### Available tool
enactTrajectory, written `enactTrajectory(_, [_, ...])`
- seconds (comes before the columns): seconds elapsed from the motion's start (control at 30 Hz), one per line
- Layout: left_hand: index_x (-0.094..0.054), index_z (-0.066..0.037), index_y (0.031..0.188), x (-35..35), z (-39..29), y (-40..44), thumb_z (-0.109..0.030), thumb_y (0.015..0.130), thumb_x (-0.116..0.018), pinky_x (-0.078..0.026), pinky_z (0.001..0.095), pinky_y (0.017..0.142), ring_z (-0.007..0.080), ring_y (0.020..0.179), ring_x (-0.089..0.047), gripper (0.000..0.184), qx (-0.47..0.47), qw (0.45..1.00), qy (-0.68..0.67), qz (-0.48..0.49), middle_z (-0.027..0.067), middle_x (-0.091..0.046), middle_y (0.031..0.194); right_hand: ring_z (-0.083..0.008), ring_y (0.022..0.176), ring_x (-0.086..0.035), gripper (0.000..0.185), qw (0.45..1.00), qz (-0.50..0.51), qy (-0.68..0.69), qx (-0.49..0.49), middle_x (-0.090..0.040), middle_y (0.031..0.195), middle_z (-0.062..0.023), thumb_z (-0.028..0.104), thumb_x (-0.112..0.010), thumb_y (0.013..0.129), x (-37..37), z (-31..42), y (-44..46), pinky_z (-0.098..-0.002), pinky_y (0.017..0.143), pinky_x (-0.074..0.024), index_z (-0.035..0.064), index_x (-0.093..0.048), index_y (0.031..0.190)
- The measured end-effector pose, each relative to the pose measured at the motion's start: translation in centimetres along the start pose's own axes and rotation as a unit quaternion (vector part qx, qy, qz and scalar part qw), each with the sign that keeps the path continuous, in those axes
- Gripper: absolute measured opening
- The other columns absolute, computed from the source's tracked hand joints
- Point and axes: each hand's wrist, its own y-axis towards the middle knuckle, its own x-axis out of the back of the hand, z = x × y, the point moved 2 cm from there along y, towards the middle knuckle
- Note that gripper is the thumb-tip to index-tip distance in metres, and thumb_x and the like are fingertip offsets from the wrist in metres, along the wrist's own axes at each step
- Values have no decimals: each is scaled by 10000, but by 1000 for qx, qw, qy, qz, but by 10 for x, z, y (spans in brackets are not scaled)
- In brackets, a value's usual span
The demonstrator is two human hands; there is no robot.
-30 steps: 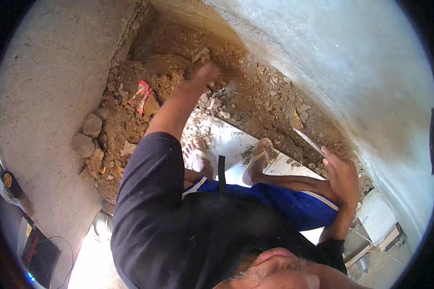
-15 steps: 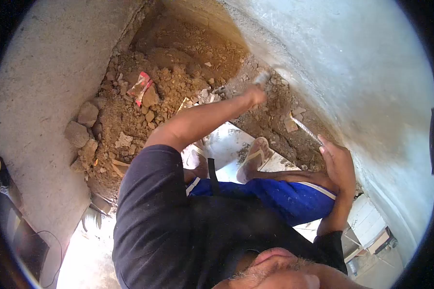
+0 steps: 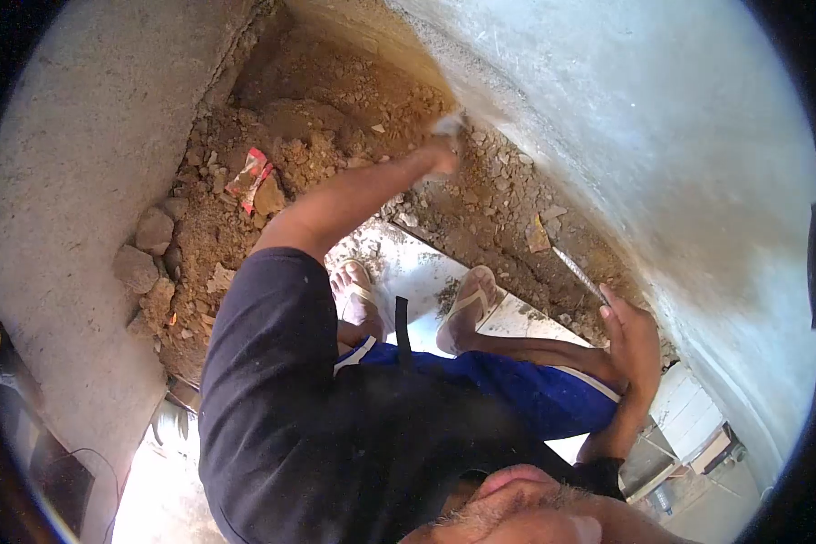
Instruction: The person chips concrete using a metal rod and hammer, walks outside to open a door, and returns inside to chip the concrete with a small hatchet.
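My left hand is closed around a grey tool over the rubble by the wall. Motion smears the tool, so I cannot tell its kind. My right hand grips the near end of a ribbed steel bar, its arm lying by my bent knee. The bar slants forward and left, its far end close to a small yellowish-brown piece on the loose soil.
Pale walls rise on the right and left. Dirt and stones heap up at the left, with a torn red wrapper on them. My sandalled feet stand on a dusty white slab.
My left hand has moved left and slightly forward with the grey tool. The view has shifted a little; my right hand still holds the steel bar, now a little lower in view.
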Motion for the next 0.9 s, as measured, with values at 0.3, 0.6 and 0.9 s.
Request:
enactTrajectory(0.3, [-566, -17, 1236, -58, -65, -73, -148, 706, -708, -540, 424, 770, 338, 877, -672, 564, 45, 979, -186, -75, 218, -674, 1014, -434, 856, -609, 322, 1000, 2, 14, 7, -636, 896, -247, 210, -540, 936, 1, -3, 10, -476, 776, -469, 103, -609, 1231])
enactTrajectory(0.6, [-373, -45, 1412, -47, 40, 16, -175, 798, -628, -464, 489, 916, 341, 1057, -621, 678, 118, 962, -117, -218, 244, -606, 1179, -422, 867, -619, 314, 1000, 2, 26, -1, -641, 924, -247, 205, -547, 933, 2, -3, 7, -450, 781, -477, 84, -620, 1213])
enactTrajectory(0.9, [-292, -81, 1470, -67, -77, -104, -114, 762, -660, -508, 471, 809, 385, 919, -649, 799, 8, 983, -181, -13, 258, -627, 1085, -417, 936, -608, 333, 1000, 19, 6, -6, -645, 972, -244, 234, -528, 942, 1, -4, 15, -469, 832, -462, 111, -609, 1241])
